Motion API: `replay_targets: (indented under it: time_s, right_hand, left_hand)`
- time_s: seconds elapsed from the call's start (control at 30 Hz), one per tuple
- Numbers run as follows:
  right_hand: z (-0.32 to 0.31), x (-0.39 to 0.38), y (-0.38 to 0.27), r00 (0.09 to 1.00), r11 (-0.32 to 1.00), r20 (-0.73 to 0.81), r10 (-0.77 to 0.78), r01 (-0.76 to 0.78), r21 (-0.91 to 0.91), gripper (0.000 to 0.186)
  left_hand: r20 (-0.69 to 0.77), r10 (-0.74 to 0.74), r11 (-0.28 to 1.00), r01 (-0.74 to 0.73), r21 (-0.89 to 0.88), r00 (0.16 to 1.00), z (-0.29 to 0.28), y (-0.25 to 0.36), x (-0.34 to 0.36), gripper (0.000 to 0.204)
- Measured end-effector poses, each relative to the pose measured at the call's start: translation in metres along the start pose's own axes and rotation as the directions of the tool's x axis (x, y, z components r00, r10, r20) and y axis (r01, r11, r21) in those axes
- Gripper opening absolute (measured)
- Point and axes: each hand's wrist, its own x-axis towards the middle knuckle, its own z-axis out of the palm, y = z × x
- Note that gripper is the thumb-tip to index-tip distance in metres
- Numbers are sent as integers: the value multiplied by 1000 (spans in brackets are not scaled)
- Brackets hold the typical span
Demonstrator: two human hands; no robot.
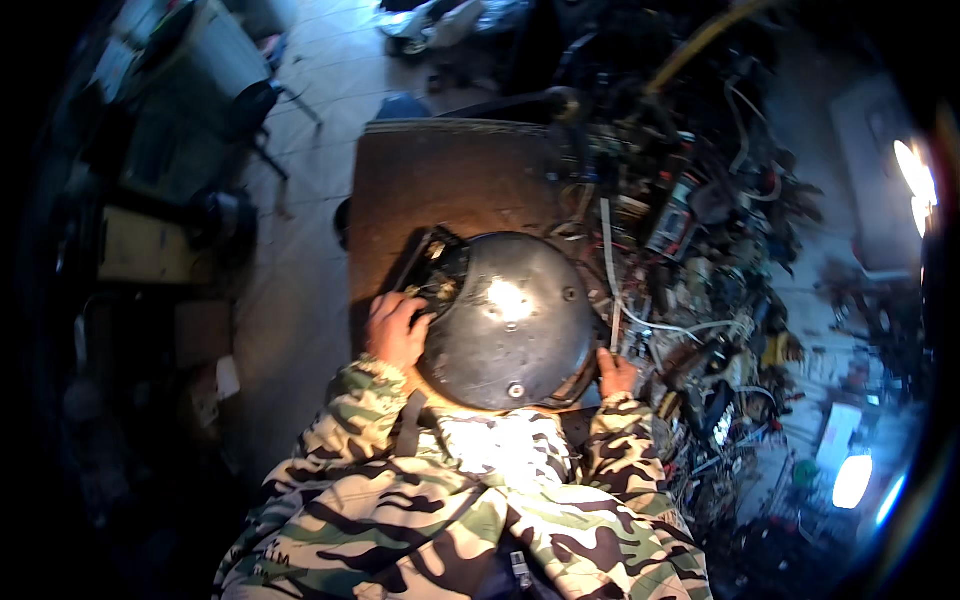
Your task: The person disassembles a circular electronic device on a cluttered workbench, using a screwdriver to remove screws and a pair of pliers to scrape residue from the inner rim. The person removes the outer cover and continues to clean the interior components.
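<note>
A round, dark, disc-like device (535, 345) lies on the brown tabletop close in front of me, a bright light glaring off its smooth face. Small round fittings show on that face. At its upper left sits a black, open-looking section (440, 262), whose details are too dark to make out. My left hand (398, 328) has its fingers curled over the device's left edge, below that section. On the opposite side, my right hand (615, 374) grips the lower right rim; some of its fingers are hidden.
The brown tabletop (450, 180) stretches away beyond the device. To the right lies a dense heap of parts, cables and tools (700, 300), with a spray can (672, 215) and a white cable (655, 325) in it. Dark furniture (150, 240) stands across the tiled floor at left.
</note>
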Motion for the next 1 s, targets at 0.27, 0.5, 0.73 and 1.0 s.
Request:
replay_targets:
  time_s: [0.27,0.5,0.73,1.0]
  right_hand:
    - [0,-45,-15,998,980,-36,43,-35,195,33]
    - [-6,-74,-27,987,948,70,142,-156,277,42]
    - [-40,-66,-19,954,830,296,43,-199,521,46]
    - [-88,-59,-33,783,785,263,-563,409,465,42]
  left_hand:
    - [68,-11,996,5,88,998,4,-2,0,18]
    - [81,15,994,-23,110,997,20,-20,-5,15]
    - [93,-85,980,100,-173,992,39,84,-16,10]
    - [697,-283,411,740,-533,659,124,211,-56,29]
